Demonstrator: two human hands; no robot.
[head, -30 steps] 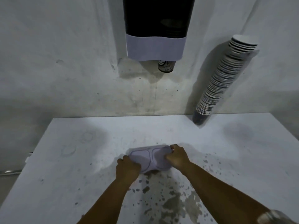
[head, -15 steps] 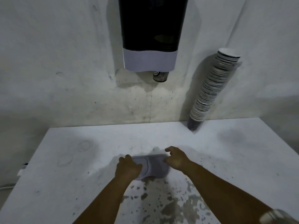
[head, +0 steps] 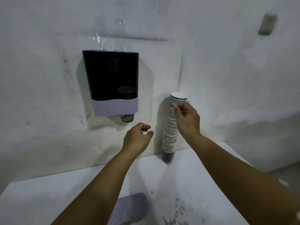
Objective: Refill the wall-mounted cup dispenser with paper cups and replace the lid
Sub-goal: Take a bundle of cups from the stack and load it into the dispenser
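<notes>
The fingers of the right hand are now curled against the upper part of the stack of paper cups, seemingly pinching its side just below the white top cup; half a second ago this hand was down on the lid with the other. The left hand has also come up off the lid and hangs between the dispenser and the stack, its fingers loosely curled and apart, holding nothing. So the lid is set aside on the worktop, low in view between the forearms, and I judge the refill step to be starting: taking cups from the stack. That stack leans against the wall, its dark base on the worktop's back edge. The dispenser hangs on the wall to its left, open-topped, with one cup poking out below. Both forearms reach forward and up, the right raised higher, wrist bent toward the stack.
</notes>
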